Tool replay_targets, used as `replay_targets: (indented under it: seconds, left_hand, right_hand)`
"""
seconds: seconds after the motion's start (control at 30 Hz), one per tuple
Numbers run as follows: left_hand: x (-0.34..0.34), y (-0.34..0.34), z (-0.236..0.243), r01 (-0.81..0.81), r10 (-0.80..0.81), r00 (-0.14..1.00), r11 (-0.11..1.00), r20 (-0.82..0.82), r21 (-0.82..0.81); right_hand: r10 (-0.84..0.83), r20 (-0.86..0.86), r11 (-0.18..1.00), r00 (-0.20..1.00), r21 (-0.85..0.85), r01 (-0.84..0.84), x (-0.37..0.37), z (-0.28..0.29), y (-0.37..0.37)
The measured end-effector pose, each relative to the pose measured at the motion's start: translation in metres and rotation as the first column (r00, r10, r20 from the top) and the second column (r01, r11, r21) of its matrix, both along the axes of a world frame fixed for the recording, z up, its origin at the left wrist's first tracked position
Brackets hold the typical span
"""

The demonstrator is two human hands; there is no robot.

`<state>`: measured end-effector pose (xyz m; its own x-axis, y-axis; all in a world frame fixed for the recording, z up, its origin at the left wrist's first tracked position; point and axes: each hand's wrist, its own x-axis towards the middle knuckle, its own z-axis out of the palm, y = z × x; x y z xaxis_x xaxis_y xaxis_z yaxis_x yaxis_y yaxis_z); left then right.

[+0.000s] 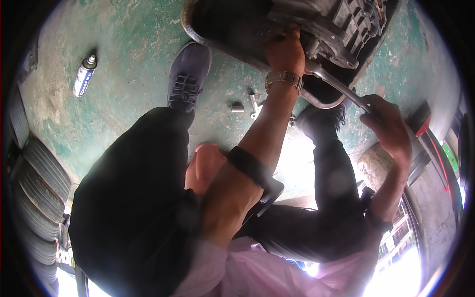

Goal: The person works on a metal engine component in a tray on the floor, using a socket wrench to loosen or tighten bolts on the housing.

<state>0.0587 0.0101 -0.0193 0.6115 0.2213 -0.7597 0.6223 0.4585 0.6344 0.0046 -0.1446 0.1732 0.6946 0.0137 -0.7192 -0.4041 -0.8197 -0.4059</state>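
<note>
A grey metal gearbox-like housing (341,29) lies in a dark tray (324,101) with a raised metal rim. My left hand (287,52) is closed against the housing's near side, with its fingertips hidden among the parts. Whatever those fingers grip cannot be made out. Wrapped round the handle end of a long metal ratchet wrench (336,84) is my right hand (388,126). The wrench slants up and left, its head lying at the housing beside my left wrist.
On the green, worn floor (133,64) stands a spray can (84,76) at the left. A loose socket (237,107) and a small metal tool (254,104) lie between my shoes. Stacked tyres (42,178) line the left edge. A pinkish-orange object (203,166) is beneath my left arm.
</note>
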Motion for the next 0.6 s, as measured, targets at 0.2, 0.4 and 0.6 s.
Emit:
replay_targets:
  seconds: [0.2,0.4,0.6]
  left_hand:
    - [-0.003,0.012,0.003,0.158,-0.179,0.983,0.94,0.042,0.303]
    - [-0.002,0.01,0.008,0.235,-0.255,0.966,0.932,0.039,0.278]
    - [0.0,0.011,0.011,0.074,-0.079,0.995,0.994,0.061,0.085]
  right_hand:
    - [-0.02,-0.126,0.998,0.992,-0.06,0.013,-0.03,-0.11,-0.003]
    - [-0.005,-0.116,0.998,0.993,-0.07,-0.003,-0.022,-0.103,0.007]
    - [0.062,-0.064,0.997,0.996,0.042,-0.059,-0.007,-0.045,0.005]
